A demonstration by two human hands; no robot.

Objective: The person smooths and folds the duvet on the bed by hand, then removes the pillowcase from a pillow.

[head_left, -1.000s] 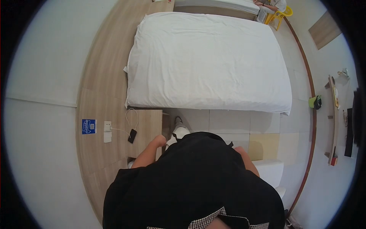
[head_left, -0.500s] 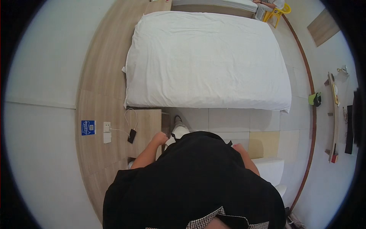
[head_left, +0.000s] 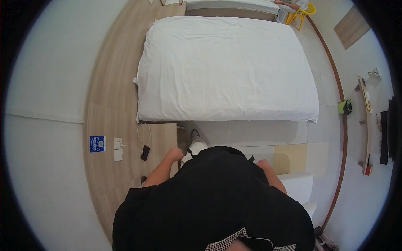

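Note:
My left hand [head_left: 175, 154] is closed at my left side, level with my waist, close to a small dark tab at the edge of the black garment [head_left: 209, 196]. On the other side my right hand [head_left: 263, 164] is curled too, partly covered by the garment, with a similar dark tab [head_left: 251, 158] beside it. What either hand holds, if anything, is hidden. Ahead of me lies a bed with a white sheet [head_left: 226, 69], out of touch of both hands. The wooden bedside surface [head_left: 163, 138] is nearest my left hand.
A black phone [head_left: 145, 153] on a white cable is plugged into a wall socket [head_left: 118, 143]. A seated person [head_left: 287, 10] is on a yellow chair [head_left: 302, 16] at the far right. A green bin [head_left: 344, 107] stands by the right wall; a white seat [head_left: 298, 186] is behind my right hand.
The view has tilted slightly, so the bed and bedside surface sit a little lower in the picture. Both hands keep nearly the same closed pose at my sides.

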